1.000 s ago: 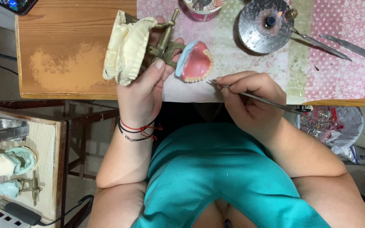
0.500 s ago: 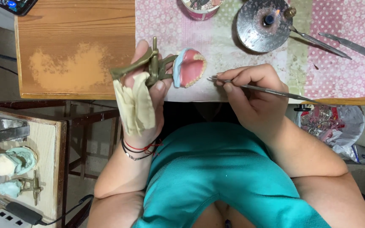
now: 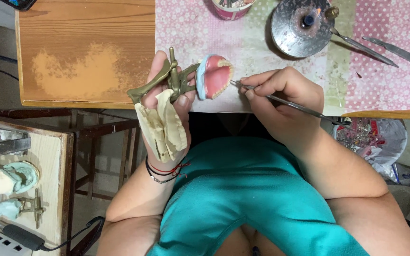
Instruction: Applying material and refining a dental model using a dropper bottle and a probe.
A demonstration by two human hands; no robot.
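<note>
Wooden table is seen beneath; brass frame with plaster casts is gripped closed in left hand, pink denture at table edge; thin metal tool is pinched by right hand, tip touching denture

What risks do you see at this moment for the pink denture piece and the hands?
The thin metal tool in the right hand points at the pink denture; a slip might gouge it or prick the left hand. The brass articulator is held above the table edge, so it might fall.
</note>
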